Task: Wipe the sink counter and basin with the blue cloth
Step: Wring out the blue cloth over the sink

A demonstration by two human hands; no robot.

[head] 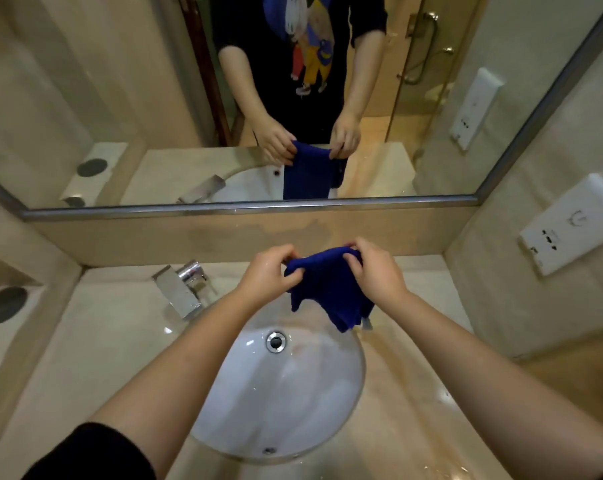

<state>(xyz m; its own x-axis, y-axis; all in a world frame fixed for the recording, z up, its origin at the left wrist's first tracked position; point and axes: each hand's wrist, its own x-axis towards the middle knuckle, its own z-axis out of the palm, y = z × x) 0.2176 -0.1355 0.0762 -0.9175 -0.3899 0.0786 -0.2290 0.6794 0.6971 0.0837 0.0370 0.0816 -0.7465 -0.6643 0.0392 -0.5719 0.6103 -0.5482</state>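
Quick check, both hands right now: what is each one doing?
Left hand: pinches the top edge of the blue cloth, held up over the basin.
Right hand: pinches the same cloth's other top corner.

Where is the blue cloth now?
In the head view, the blue cloth hangs mid-frame over the basin, held by the left hand and right hand, right of the faucet.

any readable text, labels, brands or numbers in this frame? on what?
No text can be read anywhere.
wall socket plate: a curved mark above the sockets, no legible letters.
shirt print in the mirror: cartoon figures, no legible words.
faucet, blue cloth: no brand or label shows.
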